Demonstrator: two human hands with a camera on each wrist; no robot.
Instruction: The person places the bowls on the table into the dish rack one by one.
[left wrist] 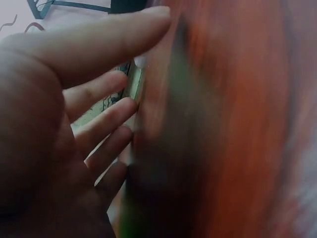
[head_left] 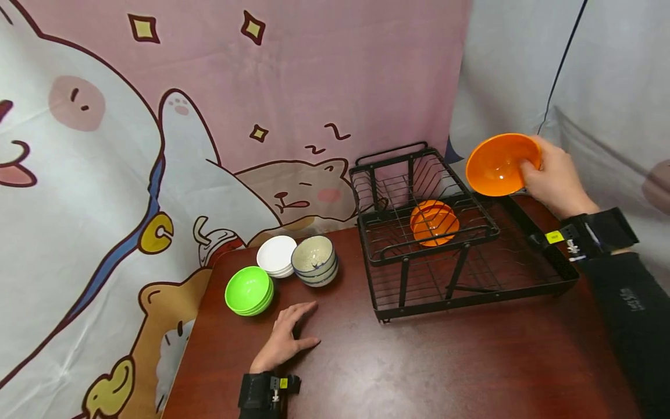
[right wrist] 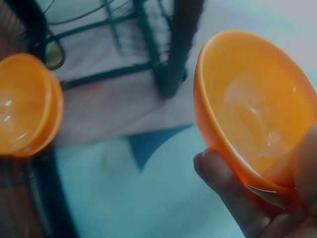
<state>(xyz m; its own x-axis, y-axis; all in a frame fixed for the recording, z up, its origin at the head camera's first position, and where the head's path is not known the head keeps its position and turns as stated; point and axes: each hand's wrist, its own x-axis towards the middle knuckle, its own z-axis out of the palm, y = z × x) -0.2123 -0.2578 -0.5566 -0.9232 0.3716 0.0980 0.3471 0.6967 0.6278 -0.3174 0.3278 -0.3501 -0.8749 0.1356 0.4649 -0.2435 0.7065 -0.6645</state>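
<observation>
An orange bowl [head_left: 494,166] is held up at the rack's right by my right hand [head_left: 557,177], thumb inside and fingers outside its rim. In the right wrist view that bowl [right wrist: 247,99] tilts with its hollow side showing. Two more orange bowls [head_left: 435,224] sit nested in the black dish rack [head_left: 431,250], seen through its upper wires. My left hand [head_left: 285,334] rests on the table with fingers spread and nothing in it. Just beyond it stand stacks of green bowls [head_left: 248,291], white bowls [head_left: 276,256] and patterned grey bowls [head_left: 315,261].
The two-tier rack stands toward the back right of the dark red wooden table [head_left: 419,366]. Behind it hangs a pink and white cartoon cloth [head_left: 314,70]. A thin black cord [head_left: 562,64] runs down the pale cloth at the right.
</observation>
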